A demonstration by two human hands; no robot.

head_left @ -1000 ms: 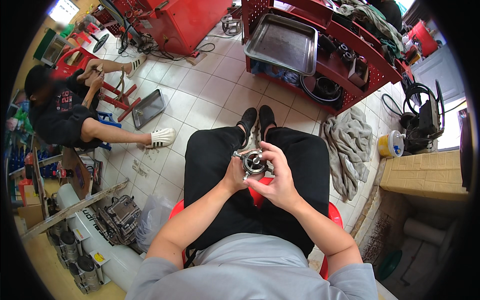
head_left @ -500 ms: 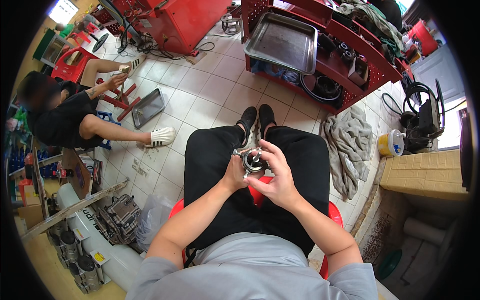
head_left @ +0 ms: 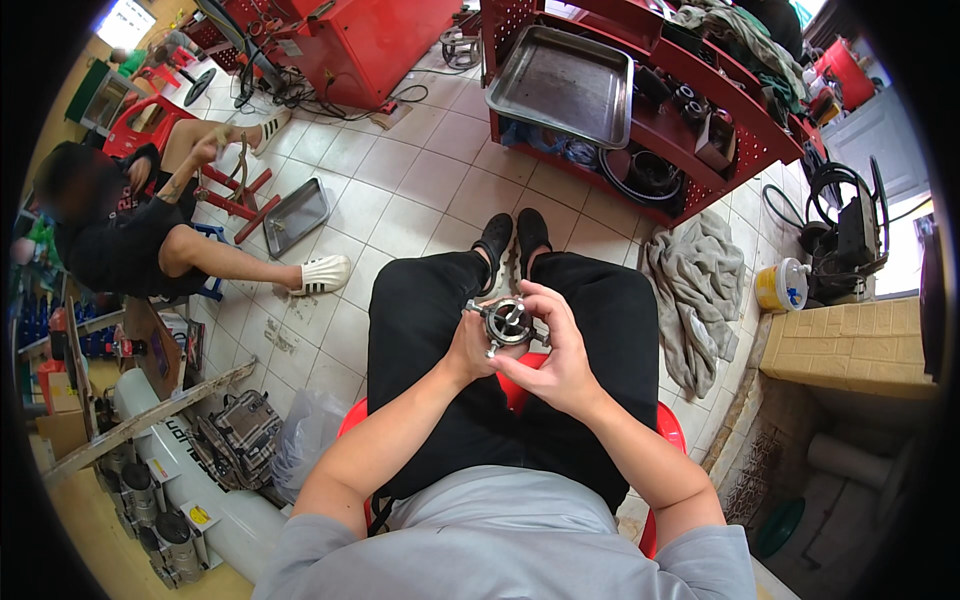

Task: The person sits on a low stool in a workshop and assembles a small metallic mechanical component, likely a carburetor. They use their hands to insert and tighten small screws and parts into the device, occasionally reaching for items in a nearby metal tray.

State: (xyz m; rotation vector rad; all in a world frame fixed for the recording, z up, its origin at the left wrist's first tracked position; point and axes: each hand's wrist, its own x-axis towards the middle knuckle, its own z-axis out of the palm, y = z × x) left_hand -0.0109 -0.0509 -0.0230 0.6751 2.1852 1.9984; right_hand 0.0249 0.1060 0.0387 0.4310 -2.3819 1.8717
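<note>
1. Left hand [head_left: 468, 350] is curled closed about the lower left side of a metal part [head_left: 512, 318], holding it.
2. Right hand [head_left: 557, 352] is half open, thumb and fingers bowed apart around the right side; fingertips sit near the upper edge, thumb near the lower. Whether it grips firmly or only steadies, cannot tell.
3. Location: metal part is up between the two hands, above the gap between the knees of the black trousers [head_left: 415, 340], in front of the red seat [head_left: 518, 396].
4. Form: round, silver-grey, open-faced toward the viewer. Shiny circular rim, dark hollow within, a bright short rod showing at the middle.
5. Projections: stubby metal ends jut outward, one at upper left, one at lower left, another at right beneath the right hand.
6. Surface: hard glints on rim and rod; finer detail too small to read. Underside hidden by the fingers.
</note>
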